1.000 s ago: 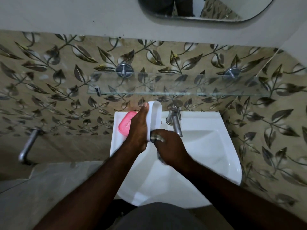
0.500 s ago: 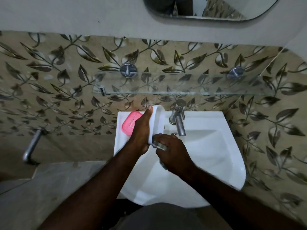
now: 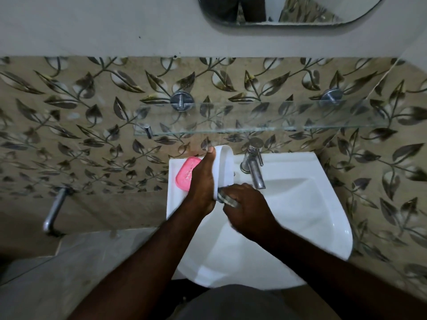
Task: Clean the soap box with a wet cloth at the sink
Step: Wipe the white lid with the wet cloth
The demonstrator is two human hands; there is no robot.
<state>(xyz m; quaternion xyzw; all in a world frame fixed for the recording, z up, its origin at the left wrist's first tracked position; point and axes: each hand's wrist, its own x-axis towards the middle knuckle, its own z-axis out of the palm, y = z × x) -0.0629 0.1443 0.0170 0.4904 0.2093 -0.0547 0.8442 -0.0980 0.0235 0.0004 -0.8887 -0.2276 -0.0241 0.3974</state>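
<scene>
Under the gripping fingers of the left hand, over the sink, rubs the lower end of the upright soap box with the cloth pinched in the right hand; seems midway, upper part left.

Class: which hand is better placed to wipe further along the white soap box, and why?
The right. The right hand grips the cloth at the lower end of the soap box, while the left hand is occupied holding that box upright over the sink.
</scene>
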